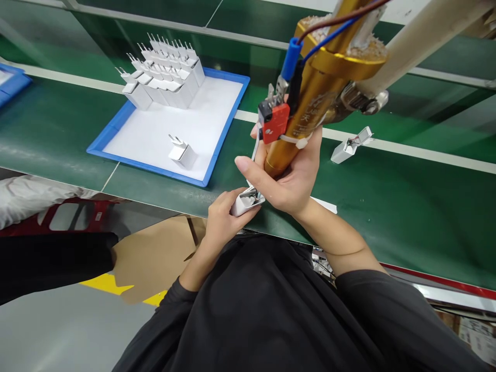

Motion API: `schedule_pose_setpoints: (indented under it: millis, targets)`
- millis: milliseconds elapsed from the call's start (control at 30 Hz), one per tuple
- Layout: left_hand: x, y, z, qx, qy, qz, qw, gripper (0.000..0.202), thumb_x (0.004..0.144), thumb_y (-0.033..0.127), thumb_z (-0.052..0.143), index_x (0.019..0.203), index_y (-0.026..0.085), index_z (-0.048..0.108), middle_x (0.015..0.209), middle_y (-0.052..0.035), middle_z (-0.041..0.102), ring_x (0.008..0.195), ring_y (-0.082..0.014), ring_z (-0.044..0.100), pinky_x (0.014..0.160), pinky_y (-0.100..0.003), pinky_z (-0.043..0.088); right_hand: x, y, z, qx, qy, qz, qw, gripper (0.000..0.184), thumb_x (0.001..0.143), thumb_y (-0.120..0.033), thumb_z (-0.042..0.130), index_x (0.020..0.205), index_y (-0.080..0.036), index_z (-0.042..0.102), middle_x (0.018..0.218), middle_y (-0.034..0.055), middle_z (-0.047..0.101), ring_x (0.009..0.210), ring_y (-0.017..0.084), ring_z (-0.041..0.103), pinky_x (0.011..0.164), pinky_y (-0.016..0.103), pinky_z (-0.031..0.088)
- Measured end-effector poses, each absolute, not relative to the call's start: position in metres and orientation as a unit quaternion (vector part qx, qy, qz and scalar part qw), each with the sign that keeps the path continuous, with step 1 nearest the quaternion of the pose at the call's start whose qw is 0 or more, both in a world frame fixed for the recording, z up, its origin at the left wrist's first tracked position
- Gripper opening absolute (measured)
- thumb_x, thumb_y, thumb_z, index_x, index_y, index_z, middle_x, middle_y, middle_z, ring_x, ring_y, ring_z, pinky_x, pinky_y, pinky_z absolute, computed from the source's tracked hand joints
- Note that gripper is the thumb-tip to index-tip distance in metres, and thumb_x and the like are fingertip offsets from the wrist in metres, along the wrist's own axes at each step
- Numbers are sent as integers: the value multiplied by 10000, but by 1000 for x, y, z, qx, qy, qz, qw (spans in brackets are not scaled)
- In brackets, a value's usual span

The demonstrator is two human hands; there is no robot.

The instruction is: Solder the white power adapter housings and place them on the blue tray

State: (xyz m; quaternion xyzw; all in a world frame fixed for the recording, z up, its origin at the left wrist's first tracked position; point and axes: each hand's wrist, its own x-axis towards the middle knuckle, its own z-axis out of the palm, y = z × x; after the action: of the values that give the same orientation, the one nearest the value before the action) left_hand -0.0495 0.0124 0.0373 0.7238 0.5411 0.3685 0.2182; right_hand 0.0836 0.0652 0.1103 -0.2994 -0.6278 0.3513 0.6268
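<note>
My right hand (296, 178) is closed around a gold cylindrical tool (310, 111), which slants down toward the bench edge. A red microswitch (276, 124) with blue-sleeved wiring is strapped to the tool's side. Just below its lower end, my left hand (225, 217) grips a small white charger housing (244, 202). The housing's open end faces the tool, and metal parts show inside. My right thumb hides the tool's tip, so I cannot tell whether it touches the housing.
A blue-rimmed tray (228, 121) holds several white plug chargers (166, 77) and a single charger (182, 153). To the right, an opened charger (351, 146) lies on the green bench (406, 206). A thick beige pipe (426, 41) is clamped near the tool. Another person's dark sleeve (54, 263) is at left.
</note>
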Motion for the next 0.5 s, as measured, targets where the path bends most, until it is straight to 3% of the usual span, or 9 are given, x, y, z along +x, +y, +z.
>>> schedule_pose_setpoints:
  millis: [167, 300, 400, 500]
  targets:
    - [-44, 14, 29, 696, 543, 361, 300, 365, 767, 347, 689, 1096, 193, 642, 843, -17, 706, 668, -141, 631, 618, -236, 504, 79, 61, 117, -286, -604, 297, 682, 486, 816, -410, 666, 1138, -328, 311, 643, -92, 445, 591, 79, 567, 634, 310, 574]
    - [-31, 15, 28, 675, 530, 357, 368, 340, 759, 325, 671, 1060, 181, 610, 898, -35, 709, 778, -180, 670, 672, -264, 544, 75, 57, 118, -291, -604, 299, 679, 434, 842, -397, 636, 1126, -332, 315, 587, -106, 367, 514, 60, 500, 581, 282, 557]
    - [-21, 13, 27, 668, 513, 380, 382, 315, 743, 318, 677, 1013, 187, 581, 909, -38, 692, 809, -187, 666, 726, -287, 546, 74, 55, 119, -297, -606, 315, 667, 431, 851, -401, 623, 1127, -334, 299, 621, -96, 403, 523, 58, 505, 543, 257, 541]
    - [-14, 12, 24, 659, 505, 414, 374, 345, 717, 321, 693, 1002, 188, 551, 940, -49, 672, 834, -190, 658, 736, -292, 536, 75, 54, 117, -306, -609, 326, 655, 424, 867, -399, 595, 1151, -326, 290, 779, -53, 520, 614, 71, 566, 555, 265, 549]
